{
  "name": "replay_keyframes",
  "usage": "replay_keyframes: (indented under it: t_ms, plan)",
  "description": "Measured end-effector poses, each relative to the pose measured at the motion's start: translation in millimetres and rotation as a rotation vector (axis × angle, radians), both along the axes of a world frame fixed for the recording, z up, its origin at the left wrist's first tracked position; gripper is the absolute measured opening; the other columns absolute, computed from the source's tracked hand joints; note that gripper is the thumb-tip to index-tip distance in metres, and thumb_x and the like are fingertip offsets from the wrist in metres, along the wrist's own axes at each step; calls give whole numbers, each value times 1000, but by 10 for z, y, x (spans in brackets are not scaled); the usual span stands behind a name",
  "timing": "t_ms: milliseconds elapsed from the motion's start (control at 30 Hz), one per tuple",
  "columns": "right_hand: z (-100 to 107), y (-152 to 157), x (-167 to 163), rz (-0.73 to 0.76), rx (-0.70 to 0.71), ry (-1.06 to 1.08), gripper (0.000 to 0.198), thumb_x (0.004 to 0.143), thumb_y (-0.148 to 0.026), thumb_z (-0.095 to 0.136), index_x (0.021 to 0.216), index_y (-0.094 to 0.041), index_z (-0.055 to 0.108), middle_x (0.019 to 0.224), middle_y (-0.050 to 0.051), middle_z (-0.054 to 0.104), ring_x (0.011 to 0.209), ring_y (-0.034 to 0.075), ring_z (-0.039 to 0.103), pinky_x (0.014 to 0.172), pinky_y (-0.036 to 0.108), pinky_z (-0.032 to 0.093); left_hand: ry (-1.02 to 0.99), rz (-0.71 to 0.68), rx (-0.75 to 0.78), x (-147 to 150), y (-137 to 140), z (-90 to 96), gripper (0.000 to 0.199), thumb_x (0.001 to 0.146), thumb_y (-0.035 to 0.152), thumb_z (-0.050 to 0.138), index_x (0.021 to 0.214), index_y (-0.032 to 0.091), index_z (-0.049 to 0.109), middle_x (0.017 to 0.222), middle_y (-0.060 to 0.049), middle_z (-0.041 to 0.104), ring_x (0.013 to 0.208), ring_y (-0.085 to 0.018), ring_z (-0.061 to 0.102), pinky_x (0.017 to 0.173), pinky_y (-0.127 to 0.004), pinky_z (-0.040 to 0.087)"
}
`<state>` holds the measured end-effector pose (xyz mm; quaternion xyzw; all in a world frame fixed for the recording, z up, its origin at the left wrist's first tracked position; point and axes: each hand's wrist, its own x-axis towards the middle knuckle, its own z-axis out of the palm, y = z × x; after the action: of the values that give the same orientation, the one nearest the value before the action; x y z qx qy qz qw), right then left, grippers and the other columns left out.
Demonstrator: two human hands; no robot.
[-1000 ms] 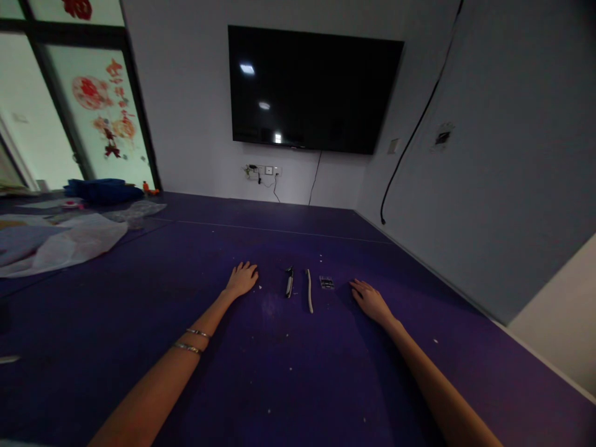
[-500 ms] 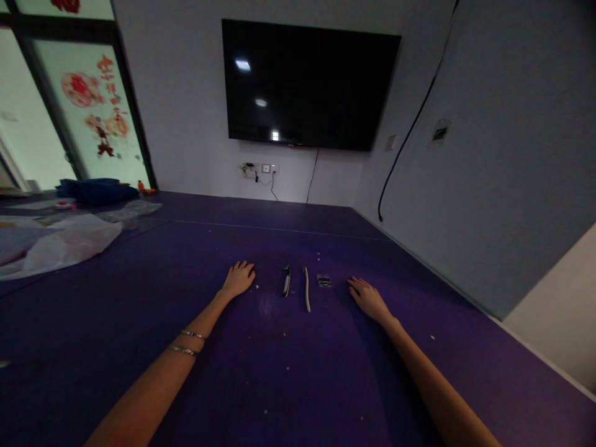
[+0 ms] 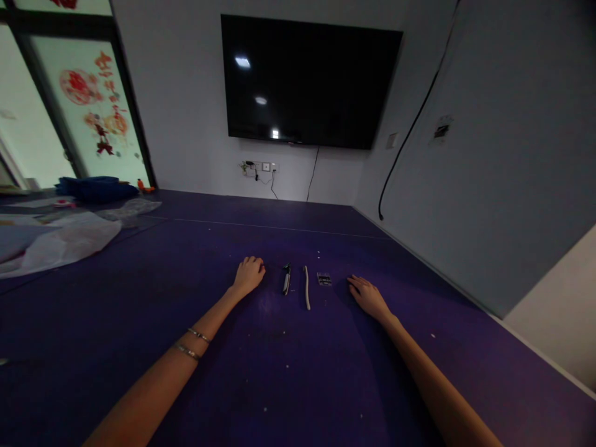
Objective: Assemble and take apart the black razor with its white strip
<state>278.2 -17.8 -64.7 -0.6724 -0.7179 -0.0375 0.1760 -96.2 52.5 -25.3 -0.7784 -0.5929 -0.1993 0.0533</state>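
Observation:
My left hand (image 3: 249,275) hovers over or rests on the purple surface, its fingers slightly bent and holding nothing. Just to its right lies a slim tool (image 3: 287,280) with a dark head and a black-and-pale handle, apart from the fingers. Beside that tool is a thin, slightly bent whitish length (image 3: 307,288), perhaps cable or a stick; its kind is unclear. Farther right sits a small clear-and-dark flat piece (image 3: 324,279), too small to make out. My right hand (image 3: 367,297) lies palm down with fingers stretched, right of that piece and not touching it.
The purple surface (image 3: 223,379) carries scattered white bits. Plastic sheeting (image 3: 74,242) and a dark blue cloth bundle (image 3: 95,189) lie at the left. A black cable (image 3: 410,130) hangs along the right wall. A television (image 3: 310,84) hangs on the far wall.
My left hand has shifted right, closer to the slim tool, and its fingers are more bent. My right hand and the small items stay where they were.

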Motion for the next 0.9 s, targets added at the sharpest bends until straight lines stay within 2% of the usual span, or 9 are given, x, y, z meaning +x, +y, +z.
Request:
replay_keyframes:
  t_ms: [167,267,367,500,700,900]
  plan:
    - [-13,9,11,-5,-7,-8,44,87,-32,33,124,-19,52,133,9,46,124,24,39,101,40,31,-19,-37,-85,444,-113,154,30,83,37,45,95,14,58,96,-14,62,93,-25,57,78,-34,42]
    - [-22,15,19,-2,-6,-10,44,88,-33,33,124,-18,53,133,9,46,124,24,39,101,40,31,-15,-61,-181,650,-123,171,35,81,43,49,96,13,58,98,-16,63,91,-27,60,74,-34,44]
    - [-19,14,22,6,-6,-2,43,88,-33,33,123,-19,53,133,9,46,124,24,38,101,40,31,-35,-9,-252,783,-76,145,38,78,45,51,99,14,58,100,-17,63,94,-28,60,73,-34,45]
    - [-1,4,14,12,-6,9,43,88,-34,33,123,-20,53,133,8,46,124,23,39,101,39,31,-84,37,-308,868,-3,96,33,77,39,52,97,14,61,101,-18,64,96,-29,60,74,-34,45]
    - [12,-11,3,10,0,7,43,87,-34,33,123,-19,53,133,9,46,123,23,40,100,39,32,-189,8,-330,902,25,56,25,79,32,50,89,14,63,99,-18,64,96,-28,60,74,-33,44]
    - [27,-20,-1,6,-3,-8,43,87,-33,33,123,-19,53,132,8,47,123,23,40,100,38,32,-442,-63,-409,852,36,107,26,81,32,49,67,13,58,79,-12,65,88,-24,62,69,-26,44]
